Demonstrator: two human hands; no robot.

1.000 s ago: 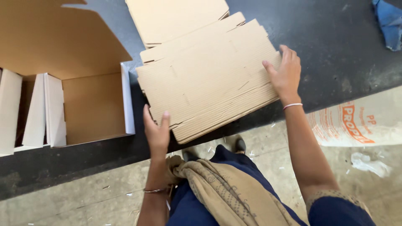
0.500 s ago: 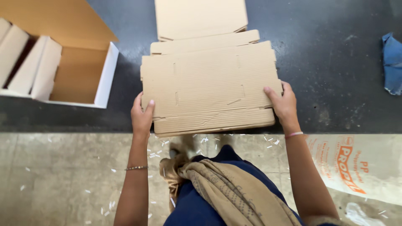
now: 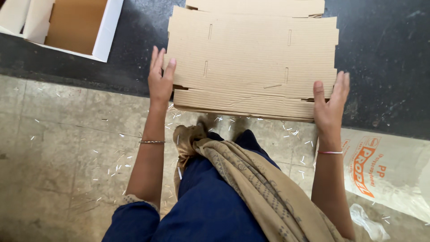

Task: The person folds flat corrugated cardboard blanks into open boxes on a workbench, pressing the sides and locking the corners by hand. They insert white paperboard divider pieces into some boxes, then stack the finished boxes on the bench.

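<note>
Tiled floor (image 3: 67,134) underfoot, scattered with pale slivers, and a dark work surface (image 3: 385,54) running across the far side. Nearest us, blue clothing and a tan scarf (image 3: 251,179), with a printed white sack (image 3: 385,170) lying on the floor to the right. Up come both arms. The left hand (image 3: 160,78) is pressed against the left edge of the flat cardboard stack (image 3: 251,58), fingers straight and together, not wrapped round anything. The right hand (image 3: 330,103) sits at the near right corner, fingers spread open, palm against the edge, thumb on top. That stack of slotted sheets lies on the surface, its near edge overhanging towards the body. Looks like squaring-up: the sheets are being pushed into line between two flat palms. Next would call for even pressure from both sides so the layers stay flush. Beyond, far left, an open white box (image 3: 76,24) with a brown inside.
</note>
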